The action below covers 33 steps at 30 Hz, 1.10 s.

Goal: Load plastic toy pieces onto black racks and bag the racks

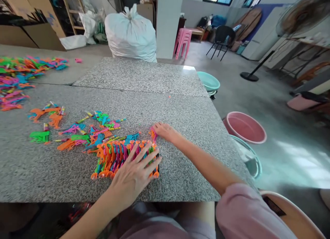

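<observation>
The speckled granite table point(180, 112) was topped at far left by heaped plastic toy guns point(15, 77). Near the front edge, a packed toy-gun row point(110, 156) was overlaid by the left hand point(132, 173), fingers splayed. By the right hand point(165, 131), just beyond the row's right end, a pink toy gun point(153, 135) was pinched.

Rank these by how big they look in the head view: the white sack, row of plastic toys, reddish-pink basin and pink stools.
1. White sack and row of plastic toys: too close to rank; the row is nearer and partly under the left hand.
2. Reddish-pink basin.
3. Pink stools.
</observation>
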Available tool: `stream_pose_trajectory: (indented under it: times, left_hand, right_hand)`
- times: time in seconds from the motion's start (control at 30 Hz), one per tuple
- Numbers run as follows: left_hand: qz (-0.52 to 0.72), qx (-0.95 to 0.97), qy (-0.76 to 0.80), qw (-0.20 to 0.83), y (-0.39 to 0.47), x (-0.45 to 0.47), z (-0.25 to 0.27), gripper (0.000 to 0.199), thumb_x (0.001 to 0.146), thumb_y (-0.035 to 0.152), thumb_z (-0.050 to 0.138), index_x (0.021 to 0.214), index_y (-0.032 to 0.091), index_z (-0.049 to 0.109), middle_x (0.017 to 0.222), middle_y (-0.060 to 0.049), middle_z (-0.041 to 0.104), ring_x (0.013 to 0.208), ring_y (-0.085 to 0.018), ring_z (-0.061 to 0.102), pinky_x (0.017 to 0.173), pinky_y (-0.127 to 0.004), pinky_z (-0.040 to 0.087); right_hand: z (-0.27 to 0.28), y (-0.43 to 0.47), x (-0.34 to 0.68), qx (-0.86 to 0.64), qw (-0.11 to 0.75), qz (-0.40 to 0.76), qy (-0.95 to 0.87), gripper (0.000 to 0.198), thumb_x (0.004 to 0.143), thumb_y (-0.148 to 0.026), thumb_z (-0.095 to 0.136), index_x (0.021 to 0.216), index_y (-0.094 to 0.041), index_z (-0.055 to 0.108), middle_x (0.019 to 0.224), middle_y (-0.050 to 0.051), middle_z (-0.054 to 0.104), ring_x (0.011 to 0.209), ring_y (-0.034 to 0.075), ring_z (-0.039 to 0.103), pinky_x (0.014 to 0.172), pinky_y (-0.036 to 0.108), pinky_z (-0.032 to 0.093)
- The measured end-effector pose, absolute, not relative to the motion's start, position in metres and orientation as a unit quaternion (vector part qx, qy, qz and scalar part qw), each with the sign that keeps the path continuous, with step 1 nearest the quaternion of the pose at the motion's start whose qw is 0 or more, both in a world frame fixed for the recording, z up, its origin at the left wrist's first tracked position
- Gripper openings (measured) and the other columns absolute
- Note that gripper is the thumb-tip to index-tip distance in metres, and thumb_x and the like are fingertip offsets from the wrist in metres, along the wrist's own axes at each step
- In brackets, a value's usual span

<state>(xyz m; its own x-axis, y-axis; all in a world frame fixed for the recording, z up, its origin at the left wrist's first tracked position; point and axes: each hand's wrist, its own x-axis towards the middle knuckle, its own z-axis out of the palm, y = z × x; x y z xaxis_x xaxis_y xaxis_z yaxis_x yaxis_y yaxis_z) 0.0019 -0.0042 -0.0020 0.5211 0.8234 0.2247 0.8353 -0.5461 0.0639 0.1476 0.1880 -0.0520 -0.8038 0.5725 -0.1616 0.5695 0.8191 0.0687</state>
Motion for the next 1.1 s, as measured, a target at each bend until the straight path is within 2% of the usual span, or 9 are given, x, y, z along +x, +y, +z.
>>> stream_pose_trajectory:
  times: [0.2,0.37,0.43,0.53,0.6,0.67,0.73,0.93,1.1]
  left_hand:
    - [-0.089,-0.873,-0.480,0.009,-0.005,0.000,0.003,0.039,0.100,0.036,0.053,0.137,0.026,0.058,0.153,-0.006,0.049,0.148,-0.031,0.034,0.121,-0.059,0.026]
    - [-0.081,-0.880,-0.466,0.038,-0.003,-0.004,0.002,0.043,0.101,0.035,0.049,0.142,0.021,0.053,0.152,-0.009,0.049,0.149,-0.031,0.032,0.120,-0.057,0.030]
    - [-0.075,-0.880,-0.467,0.045,-0.003,-0.004,0.001,0.044,0.101,0.037,0.048,0.142,0.021,0.052,0.152,-0.009,0.050,0.148,-0.032,0.033,0.119,-0.058,0.032]
    - [-0.069,-0.877,-0.474,0.045,-0.003,-0.004,0.001,0.042,0.101,0.037,0.049,0.140,0.023,0.054,0.152,-0.007,0.050,0.146,-0.032,0.036,0.117,-0.058,0.034]
    - [-0.068,-0.878,-0.472,0.045,-0.004,-0.003,0.003,0.041,0.101,0.037,0.049,0.139,0.022,0.055,0.151,-0.008,0.051,0.146,-0.032,0.037,0.117,-0.058,0.035]
    - [-0.067,-0.880,-0.468,0.045,-0.005,-0.002,0.005,0.040,0.101,0.037,0.050,0.137,0.021,0.056,0.150,-0.009,0.052,0.147,-0.032,0.035,0.117,-0.058,0.034]
    - [-0.063,-0.879,-0.470,0.044,-0.004,-0.001,0.007,0.040,0.101,0.037,0.049,0.137,0.020,0.057,0.150,-0.009,0.051,0.148,-0.033,0.032,0.118,-0.058,0.033]
    - [-0.052,-0.883,-0.465,0.035,-0.001,0.000,0.010,0.042,0.102,0.039,0.045,0.138,0.020,0.056,0.148,-0.011,0.052,0.148,-0.035,0.031,0.116,-0.060,0.035]
    - [-0.053,-0.880,-0.470,0.045,-0.001,0.001,0.008,0.042,0.101,0.036,0.047,0.138,0.017,0.054,0.149,-0.011,0.052,0.149,-0.034,0.030,0.118,-0.058,0.032]
  right_hand:
    - [-0.060,0.157,0.207,0.412,0.074,-0.043,0.907,0.035,0.100,-0.007,0.032,0.127,-0.014,0.054,0.123,0.017,0.062,0.105,0.024,0.062,0.086,0.034,0.051]
    - [-0.053,0.128,0.237,0.484,0.044,-0.144,0.862,0.039,0.091,0.001,0.040,0.125,-0.014,0.053,0.117,0.016,0.065,0.103,0.024,0.065,0.087,0.034,0.050]
    - [-0.050,0.122,0.240,0.497,-0.024,-0.250,0.831,0.031,0.091,-0.003,0.046,0.118,-0.016,0.054,0.107,0.011,0.068,0.094,0.021,0.066,0.083,0.032,0.051]
    - [-0.058,0.109,0.237,0.465,-0.164,-0.475,0.729,0.020,0.090,-0.016,0.054,0.110,-0.019,0.050,0.095,0.004,0.068,0.078,0.015,0.064,0.068,0.026,0.052]
    - [-0.072,0.099,0.228,0.442,-0.221,-0.587,0.641,0.026,0.084,-0.024,0.064,0.104,-0.020,0.048,0.085,-0.001,0.064,0.067,0.012,0.060,0.057,0.024,0.049]
    - [-0.085,0.091,0.216,0.445,-0.231,-0.636,0.587,0.034,0.073,-0.025,0.074,0.094,-0.022,0.047,0.072,-0.006,0.057,0.057,0.011,0.054,0.051,0.023,0.044]
    - [-0.093,0.086,0.207,0.468,-0.236,-0.620,0.583,0.032,0.069,-0.020,0.075,0.086,-0.022,0.048,0.065,-0.008,0.052,0.054,0.010,0.049,0.051,0.023,0.041]
    - [-0.085,0.089,0.206,0.463,-0.285,-0.472,0.694,0.013,0.074,-0.011,0.058,0.078,-0.021,0.052,0.070,-0.005,0.054,0.062,0.011,0.049,0.062,0.025,0.039]
    - [-0.088,0.084,0.186,0.469,-0.303,-0.482,0.675,0.023,0.067,-0.010,0.066,0.074,-0.022,0.049,0.071,-0.005,0.058,0.066,0.013,0.054,0.065,0.025,0.043]
